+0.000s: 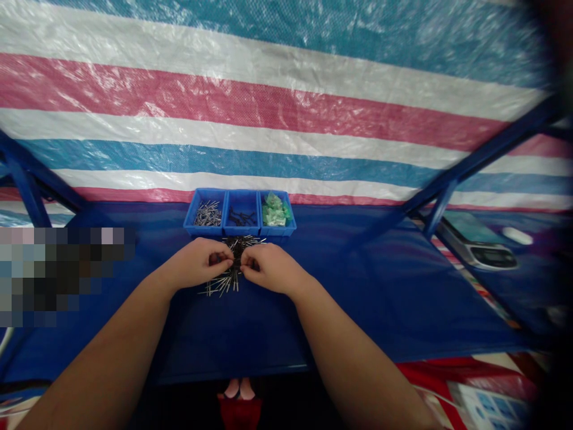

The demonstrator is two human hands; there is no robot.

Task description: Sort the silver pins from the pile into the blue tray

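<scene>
My left hand [201, 261] is closed in a pinch over a pile of thin metal pins [227, 282], some silver and some dark. Close beside it, my right hand [272, 267] also pinches, its fingertips a small gap from the left ones. Whatever the fingertips hold is too small to make out. The pile spreads on the blue tabletop [358, 286] under and around both hands, which partly hide it. Just behind it stand three joined blue bins [203, 230]: silver pins [207, 213] at left, dark slender pieces [242, 216] in the middle, crumpled green plastic [276, 212] at right.
A striped tarp [268, 107] hangs behind the table. Blue frame bars [474, 155] slope down at both sides. At the right stands a digital scale [487, 254] with a white object [517, 236] by it. A blurred-out area covers the far left.
</scene>
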